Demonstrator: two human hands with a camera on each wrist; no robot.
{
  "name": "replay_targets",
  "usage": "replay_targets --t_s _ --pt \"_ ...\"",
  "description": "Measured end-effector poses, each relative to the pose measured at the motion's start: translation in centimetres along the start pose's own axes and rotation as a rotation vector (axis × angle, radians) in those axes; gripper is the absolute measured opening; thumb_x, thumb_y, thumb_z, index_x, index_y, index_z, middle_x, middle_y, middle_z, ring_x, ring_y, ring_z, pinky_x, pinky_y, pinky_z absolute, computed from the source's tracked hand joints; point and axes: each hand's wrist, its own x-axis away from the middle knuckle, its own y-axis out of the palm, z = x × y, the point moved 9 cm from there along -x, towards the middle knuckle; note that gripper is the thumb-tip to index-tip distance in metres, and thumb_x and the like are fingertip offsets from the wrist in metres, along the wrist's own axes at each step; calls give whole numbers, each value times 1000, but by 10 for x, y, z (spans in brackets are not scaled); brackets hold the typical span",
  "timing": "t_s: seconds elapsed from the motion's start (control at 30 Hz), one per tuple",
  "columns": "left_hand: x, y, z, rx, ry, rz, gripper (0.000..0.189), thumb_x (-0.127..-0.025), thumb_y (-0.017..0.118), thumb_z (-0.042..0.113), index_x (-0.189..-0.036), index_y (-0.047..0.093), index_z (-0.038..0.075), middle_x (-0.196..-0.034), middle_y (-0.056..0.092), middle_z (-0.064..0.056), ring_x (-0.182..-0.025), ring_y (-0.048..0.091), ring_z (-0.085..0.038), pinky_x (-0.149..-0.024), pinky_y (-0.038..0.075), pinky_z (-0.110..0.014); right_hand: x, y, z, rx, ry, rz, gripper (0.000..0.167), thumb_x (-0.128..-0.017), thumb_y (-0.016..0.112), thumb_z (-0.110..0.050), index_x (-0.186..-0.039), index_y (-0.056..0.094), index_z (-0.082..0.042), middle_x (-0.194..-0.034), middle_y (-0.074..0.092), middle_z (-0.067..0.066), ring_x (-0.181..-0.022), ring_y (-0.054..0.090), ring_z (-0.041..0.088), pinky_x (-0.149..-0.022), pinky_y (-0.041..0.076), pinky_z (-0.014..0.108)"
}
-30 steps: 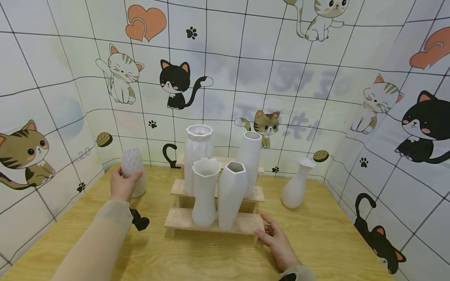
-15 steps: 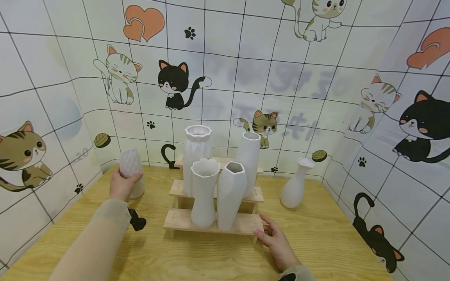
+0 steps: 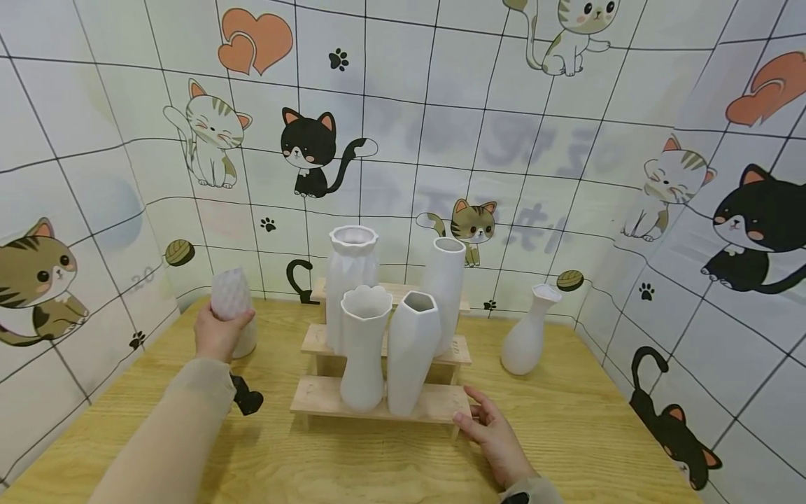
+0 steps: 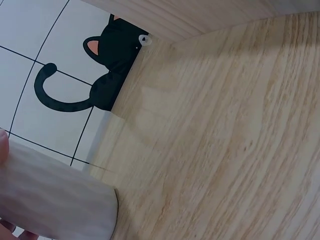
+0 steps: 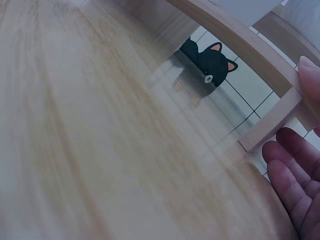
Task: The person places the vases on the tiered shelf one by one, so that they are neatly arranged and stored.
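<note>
On the left of the table, my left hand [image 3: 217, 332] grips a white vase [image 3: 231, 292] with a diamond-textured surface, standing upright. In the left wrist view that vase [image 4: 55, 192] has its base at the tabletop. My right hand [image 3: 494, 434] pinches the right end of the lowest step of a tiered wooden stand [image 3: 317, 395], thumb at the front edge. The right wrist view shows the thumb [image 5: 311, 80] against the step's end, near a stand leg [image 5: 272, 120]. On the stand are a wavy-rimmed vase [image 3: 364, 350], an angular vase [image 3: 412, 357], a ruffled-neck vase [image 3: 352, 280] and a cylindrical vase [image 3: 447, 287].
A round-bellied, narrow-necked white vase [image 3: 527, 336] stands on the table right of the stand. The wood-grain tabletop [image 3: 378, 465] meets walls covered with a cat-print sheet [image 3: 390, 105] at the back and both sides.
The head view has shifted very slightly. Both hands keep their hold, and the vases and stand stay in place.
</note>
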Motion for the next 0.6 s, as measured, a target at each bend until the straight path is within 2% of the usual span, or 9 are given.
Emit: replay_targets --t_s 0.2,0.43,0.6 --pt "-3 -4 -5 -21 14 25 88 -83 75 37 -147 28 1 -144 39 -23 -129 41 -38 -103 36 -54 0 1 -1 4 0 0 67 -90 69 -19 -146 36 -5 -115 58 15 -97 55 20 -81 47 35" --pt "-1 -6 -2 -44 56 47 82 -82 77 36 -143 35 -1 -138 45 -22 -123 46 -36 -101 39 -52 0 2 -2 0 -13 -9 67 -90 69 -18 -146 35 -4 -115 58 15 -98 55 20 -82 48 34" --pt "1 -6 0 -69 64 17 84 -83 75 38 -144 34 -2 -139 45 -23 -123 46 -37 -100 39 -53 0 1 -1 -7 -15 -6 66 -90 69 -17 -146 35 -4 -115 58 16 -98 56 20 -82 48 34"
